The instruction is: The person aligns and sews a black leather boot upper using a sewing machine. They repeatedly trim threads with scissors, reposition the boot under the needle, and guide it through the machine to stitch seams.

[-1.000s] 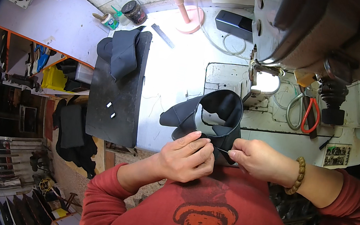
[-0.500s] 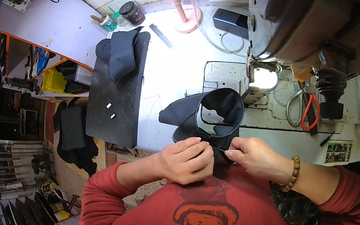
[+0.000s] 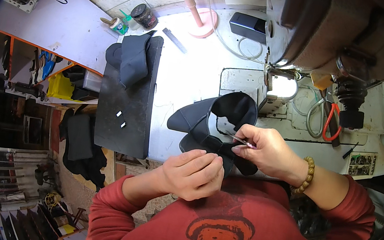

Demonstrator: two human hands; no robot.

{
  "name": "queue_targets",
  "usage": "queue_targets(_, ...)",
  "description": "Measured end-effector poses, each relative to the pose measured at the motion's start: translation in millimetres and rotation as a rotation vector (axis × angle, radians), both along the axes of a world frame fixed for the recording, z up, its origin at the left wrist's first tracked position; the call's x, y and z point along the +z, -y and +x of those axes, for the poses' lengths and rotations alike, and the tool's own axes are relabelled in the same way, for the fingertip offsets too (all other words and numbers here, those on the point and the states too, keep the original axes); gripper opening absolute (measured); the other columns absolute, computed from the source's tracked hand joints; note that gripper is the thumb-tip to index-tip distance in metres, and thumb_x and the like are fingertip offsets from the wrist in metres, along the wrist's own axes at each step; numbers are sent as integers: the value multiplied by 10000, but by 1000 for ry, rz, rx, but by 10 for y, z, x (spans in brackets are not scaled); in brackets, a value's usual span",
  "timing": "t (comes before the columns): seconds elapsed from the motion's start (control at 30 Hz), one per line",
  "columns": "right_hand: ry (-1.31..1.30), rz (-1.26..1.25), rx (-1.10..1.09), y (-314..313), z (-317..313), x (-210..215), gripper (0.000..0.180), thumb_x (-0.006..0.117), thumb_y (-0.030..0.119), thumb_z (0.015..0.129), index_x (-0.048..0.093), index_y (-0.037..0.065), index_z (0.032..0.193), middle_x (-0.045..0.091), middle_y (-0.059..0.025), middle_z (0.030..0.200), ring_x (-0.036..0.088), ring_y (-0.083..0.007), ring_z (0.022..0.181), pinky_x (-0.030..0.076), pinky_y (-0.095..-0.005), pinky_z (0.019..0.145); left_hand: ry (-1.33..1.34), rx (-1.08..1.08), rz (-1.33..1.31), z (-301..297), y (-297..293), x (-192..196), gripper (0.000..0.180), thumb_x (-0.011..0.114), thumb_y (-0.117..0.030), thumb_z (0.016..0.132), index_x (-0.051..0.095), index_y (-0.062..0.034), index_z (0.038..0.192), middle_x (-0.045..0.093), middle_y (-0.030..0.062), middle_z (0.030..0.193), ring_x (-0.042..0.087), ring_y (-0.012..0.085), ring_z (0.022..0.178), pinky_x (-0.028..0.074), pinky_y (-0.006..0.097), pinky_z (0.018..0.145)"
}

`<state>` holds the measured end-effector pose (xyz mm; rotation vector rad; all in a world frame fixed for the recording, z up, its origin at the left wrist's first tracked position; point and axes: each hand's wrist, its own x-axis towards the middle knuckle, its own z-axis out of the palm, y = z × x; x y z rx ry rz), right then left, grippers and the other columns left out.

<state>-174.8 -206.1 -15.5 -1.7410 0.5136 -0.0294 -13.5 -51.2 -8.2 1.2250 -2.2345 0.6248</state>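
Note:
A black sewn piece like a shoe upper [image 3: 194, 120], curved into an open loop, stands at the near edge of the white table. My left hand [image 3: 193, 173] is closed at its near edge, fingertips pinched together on the dark material; the exact hold is partly hidden. Between the thumb and fingers of my right hand [image 3: 269, 155] is a small pointed metal tool [image 3: 244, 141], its thin tip slanting up and left over the upper's rim. Whether it is tweezers or snips is too small to tell.
A sewing machine [image 3: 308, 18] rises at the right, with red-handled scissors [image 3: 330, 122] beside it. To the left lies a black board [image 3: 126, 104] bearing another black piece [image 3: 134, 60] and two small white bits. A pink lamp stand [image 3: 204, 24] and jar [image 3: 143, 15] stand behind.
My right hand has moved up and slightly left, and the metal tool's tip now shows over the upper. My left hand stays near the same edge, shifted slightly left and down.

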Motion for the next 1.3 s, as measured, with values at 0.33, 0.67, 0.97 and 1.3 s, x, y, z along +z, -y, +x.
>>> queue_targets(0.33, -150, 484, 29, 172, 55, 83, 116, 673, 95, 910, 577, 32, 926, 499, 38, 654, 441, -56, 580, 369, -244, 516, -107, 47, 148, -72, -26, 28, 130, 692, -67, 697, 604, -96, 789, 670, 70, 936, 651, 169, 793, 492, 257, 647)
queue_targets(0.67, 424, -393, -276, -101, -16, 276, 279, 735, 77, 810, 582, 51, 1042, 574, -96, 684, 591, -238, 582, 461, -314, 548, -1726, 387, 1032, 109, 132, 169, 186, 676, 28, 853, 554, -40, 976, 626, 23, 924, 576, 94, 819, 469, 235, 782)
queue_targets(0.97, 373, -715, -223, -225, -180, 129, 258, 686, -20, 679, 601, 75, 903, 595, -59, 728, 620, -251, 608, 483, -350, 536, -2040, 281, 1232, 165, 183, 183, 260, 654, 36, 862, 546, -55, 1080, 601, 18, 976, 583, 91, 901, 467, 226, 825)
queue_targets(1.3, 243, -70, -167, -119, -50, 190, 173, 696, 55, 842, 566, 11, 947, 598, -105, 732, 579, -220, 592, 465, -322, 552, -1929, 281, 1101, 2, 189, 282, 284, 626, 69, 849, 513, -71, 1068, 599, 31, 1029, 574, 96, 962, 461, 232, 863)
